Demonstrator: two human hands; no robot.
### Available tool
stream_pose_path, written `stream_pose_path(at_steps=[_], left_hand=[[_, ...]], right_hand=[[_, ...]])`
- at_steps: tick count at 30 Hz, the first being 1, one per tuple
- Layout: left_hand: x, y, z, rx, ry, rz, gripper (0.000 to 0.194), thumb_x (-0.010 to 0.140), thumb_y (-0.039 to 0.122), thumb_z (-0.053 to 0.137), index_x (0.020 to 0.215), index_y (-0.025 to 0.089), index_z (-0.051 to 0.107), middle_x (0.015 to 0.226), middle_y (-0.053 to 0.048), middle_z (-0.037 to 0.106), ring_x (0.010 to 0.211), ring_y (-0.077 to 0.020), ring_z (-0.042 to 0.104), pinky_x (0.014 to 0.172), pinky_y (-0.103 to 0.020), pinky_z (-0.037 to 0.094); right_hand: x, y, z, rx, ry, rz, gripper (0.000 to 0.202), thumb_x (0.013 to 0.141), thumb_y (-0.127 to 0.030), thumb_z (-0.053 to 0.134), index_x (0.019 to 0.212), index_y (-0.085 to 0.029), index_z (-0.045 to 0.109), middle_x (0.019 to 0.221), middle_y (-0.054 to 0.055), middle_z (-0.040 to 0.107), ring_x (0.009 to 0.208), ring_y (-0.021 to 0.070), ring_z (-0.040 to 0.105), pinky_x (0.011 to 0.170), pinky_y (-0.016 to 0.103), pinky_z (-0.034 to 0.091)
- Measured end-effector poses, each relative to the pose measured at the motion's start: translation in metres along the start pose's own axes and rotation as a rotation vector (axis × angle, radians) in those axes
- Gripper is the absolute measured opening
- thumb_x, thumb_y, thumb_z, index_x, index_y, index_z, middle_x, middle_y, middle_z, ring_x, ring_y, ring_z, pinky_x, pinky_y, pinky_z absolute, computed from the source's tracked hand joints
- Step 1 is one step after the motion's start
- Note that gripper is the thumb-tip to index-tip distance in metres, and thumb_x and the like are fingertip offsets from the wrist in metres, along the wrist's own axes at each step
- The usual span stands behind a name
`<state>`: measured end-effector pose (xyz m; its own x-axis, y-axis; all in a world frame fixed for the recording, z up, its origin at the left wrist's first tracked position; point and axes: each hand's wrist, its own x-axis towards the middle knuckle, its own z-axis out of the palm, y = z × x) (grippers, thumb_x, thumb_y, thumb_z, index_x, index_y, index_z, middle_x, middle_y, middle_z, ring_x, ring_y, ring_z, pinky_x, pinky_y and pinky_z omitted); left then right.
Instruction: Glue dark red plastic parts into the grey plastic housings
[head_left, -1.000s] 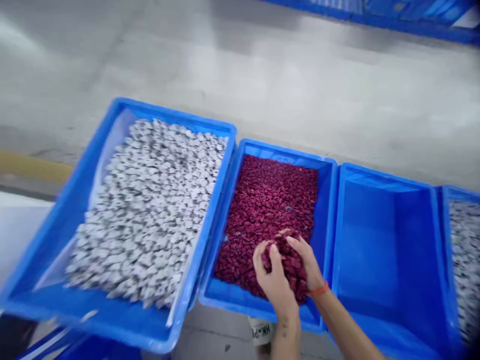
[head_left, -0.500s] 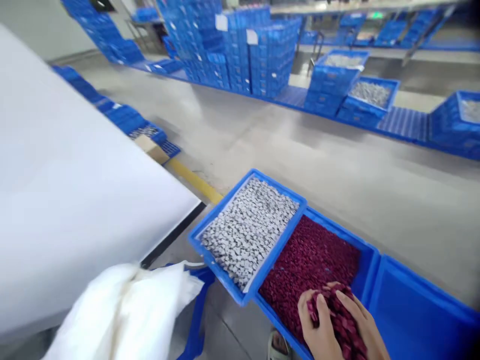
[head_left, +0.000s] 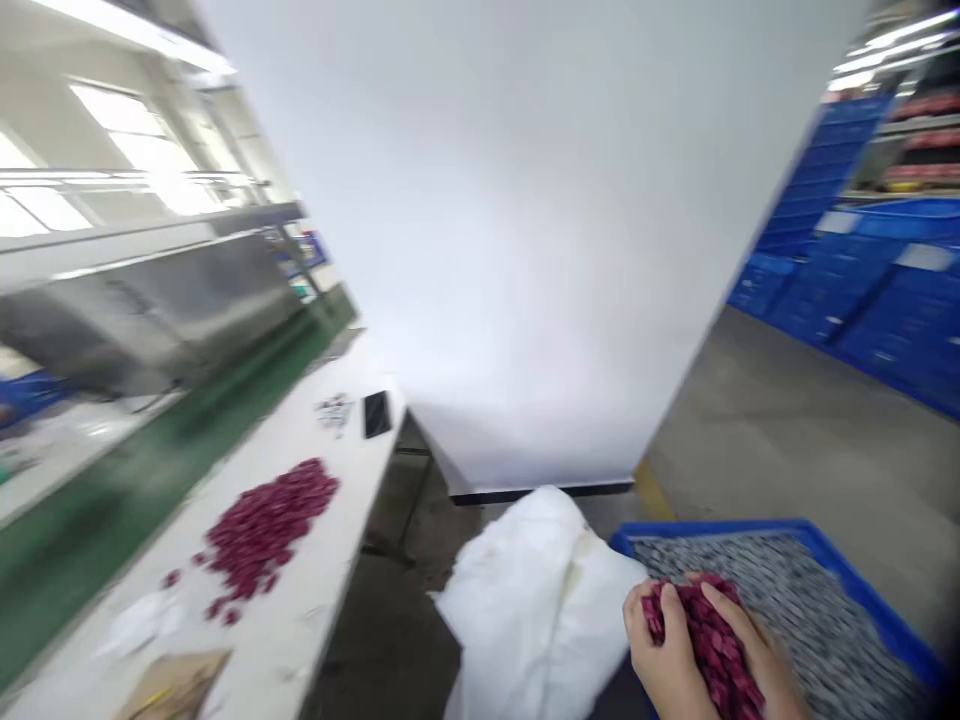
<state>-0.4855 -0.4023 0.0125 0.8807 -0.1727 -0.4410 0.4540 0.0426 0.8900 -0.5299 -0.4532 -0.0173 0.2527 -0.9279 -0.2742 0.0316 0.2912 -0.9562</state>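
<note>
Cupped together, my left hand [head_left: 670,650] and my right hand [head_left: 757,650] hold a heap of dark red pieces [head_left: 712,640] between them. Both hands are at the lower right, over the near left edge of a blue crate [head_left: 870,605] filled with grey-white pieces [head_left: 787,590]. Just left of my hands is a white cloth bundle [head_left: 536,600]. A pile of similar dark red pieces [head_left: 270,525] lies on the long white table [head_left: 300,600] at the left, with a few pieces scattered near it.
A large white panel [head_left: 540,230] stands ahead with a black bottom edge. On the table are a black phone-like object [head_left: 376,414], small pale pieces [head_left: 334,412] and a brown piece of board [head_left: 176,685]. Stacked blue crates [head_left: 862,300] stand at the right.
The view has swung left, bringing the table and red pile into sight. My hands, still holding red pieces, have moved from over the red-filled crate to beside the grey-white one.
</note>
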Motion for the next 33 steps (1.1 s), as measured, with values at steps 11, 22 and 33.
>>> stream_pose_path(at_steps=[11,22,33], left_hand=[[0.223,0.222,-0.307,-0.103,0.401,0.194,0.024,0.092,0.034,0.060,0.106,0.014,0.064,0.109,-0.006,0.067,0.101,-0.0216,0.064,0.091,-0.045,0.051],[0.342,0.241,-0.460,0.045,0.619,0.395,0.023,0.092,0.032,0.061,0.108,0.015,0.064,0.118,-0.008,0.064,0.111,-0.0240,0.060,0.096,-0.048,0.048],[0.371,0.250,-0.476,0.093,0.606,0.336,0.027,0.093,0.033,0.060,0.114,0.016,0.062,0.122,-0.008,0.062,0.110,-0.0238,0.061,0.095,-0.048,0.049]], right_hand=[[-0.166,0.009,0.437,-0.031,-0.691,0.179,0.021,0.091,-0.032,0.063,0.101,-0.013,0.064,0.103,0.005,0.067,0.095,0.0183,0.065,0.086,0.039,0.054],[-0.233,0.114,0.603,-0.065,-0.806,-0.021,0.027,0.093,-0.036,0.060,0.109,-0.014,0.061,0.113,0.007,0.062,0.103,0.0210,0.061,0.091,0.044,0.051],[-0.217,0.111,0.641,-0.318,-0.976,-0.342,0.025,0.092,-0.036,0.060,0.108,-0.016,0.062,0.118,0.008,0.060,0.112,0.0227,0.057,0.098,0.048,0.046]])
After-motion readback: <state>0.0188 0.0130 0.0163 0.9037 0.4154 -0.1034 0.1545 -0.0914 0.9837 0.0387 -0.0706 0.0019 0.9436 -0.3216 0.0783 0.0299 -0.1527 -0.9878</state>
